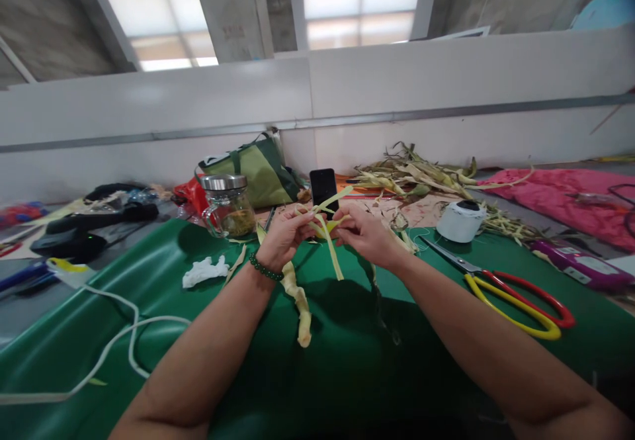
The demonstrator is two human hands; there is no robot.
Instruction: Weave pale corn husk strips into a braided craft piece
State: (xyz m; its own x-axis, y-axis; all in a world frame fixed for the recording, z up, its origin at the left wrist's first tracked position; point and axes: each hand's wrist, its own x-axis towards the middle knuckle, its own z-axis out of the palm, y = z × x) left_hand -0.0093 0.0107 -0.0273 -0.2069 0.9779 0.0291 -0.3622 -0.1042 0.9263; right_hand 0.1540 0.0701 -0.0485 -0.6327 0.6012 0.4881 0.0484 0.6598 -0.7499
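Here's the left hand [285,235] pinching pale strips [331,245] at the dial's centre, the right hand [370,231] gripping them opposite (a phone [323,182] stands at twelve o'clock), and scissors [475,270] lie open-handled between three and four!

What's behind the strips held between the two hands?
A black phone stands behind the pale strips. Its upper part shows; the strips cross its lower end, so what it rests on can't be seen.
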